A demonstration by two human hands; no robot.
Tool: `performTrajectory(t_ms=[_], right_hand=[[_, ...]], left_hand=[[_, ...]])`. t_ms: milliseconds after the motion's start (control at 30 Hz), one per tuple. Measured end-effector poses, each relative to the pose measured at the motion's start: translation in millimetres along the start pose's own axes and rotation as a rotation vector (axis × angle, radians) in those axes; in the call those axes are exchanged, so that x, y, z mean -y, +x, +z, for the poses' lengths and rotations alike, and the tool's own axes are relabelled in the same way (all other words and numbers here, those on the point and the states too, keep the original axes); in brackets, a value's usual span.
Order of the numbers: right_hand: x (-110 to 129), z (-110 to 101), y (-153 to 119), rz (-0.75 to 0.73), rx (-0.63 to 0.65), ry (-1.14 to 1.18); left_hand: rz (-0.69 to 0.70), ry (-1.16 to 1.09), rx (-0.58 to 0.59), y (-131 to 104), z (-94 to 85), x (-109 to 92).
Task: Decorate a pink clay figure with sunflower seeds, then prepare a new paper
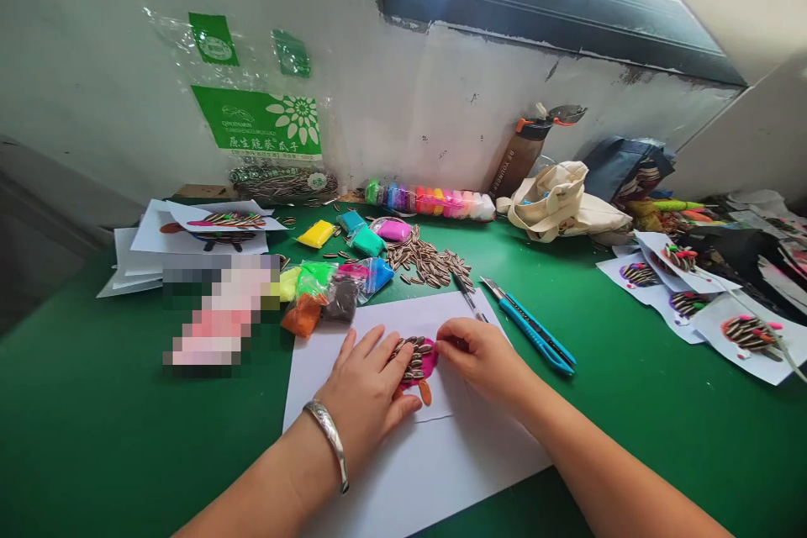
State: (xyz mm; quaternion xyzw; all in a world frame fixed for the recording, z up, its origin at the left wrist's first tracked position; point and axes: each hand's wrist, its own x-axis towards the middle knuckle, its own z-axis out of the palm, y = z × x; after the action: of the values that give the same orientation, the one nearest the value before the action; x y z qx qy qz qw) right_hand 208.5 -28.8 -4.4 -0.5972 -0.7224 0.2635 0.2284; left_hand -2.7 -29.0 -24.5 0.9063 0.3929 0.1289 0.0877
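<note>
Seed-studded clay (414,360) on white paper (409,471)
Left grip (362,387) splayed flat across it; right grip (482,353) pinched closed at its 2 o'clock edge, contents unclear. Bottle (514,164), 1 o'clock: "BE YOUNGER".

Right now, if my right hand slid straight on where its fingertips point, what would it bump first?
Probably the edge of the pink clay; the right hand may already touch it, I can't tell. Past that come the striped seeds.
</note>
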Motion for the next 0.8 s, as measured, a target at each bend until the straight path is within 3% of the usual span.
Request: performTrajectory(t_ms=[567, 800], right_hand=[[6.6, 10.1, -3.1, -0.001, 0.012, -0.069], [-4.8, -11.9, 13.7, 0.003, -0.078, -0.094]], left_hand=[[0.002, 0.031, -0.002, 0.0, 2.0, 0.7], [-0.032, -0.013, 0.092, 5.4, -13.8, -6.0]])
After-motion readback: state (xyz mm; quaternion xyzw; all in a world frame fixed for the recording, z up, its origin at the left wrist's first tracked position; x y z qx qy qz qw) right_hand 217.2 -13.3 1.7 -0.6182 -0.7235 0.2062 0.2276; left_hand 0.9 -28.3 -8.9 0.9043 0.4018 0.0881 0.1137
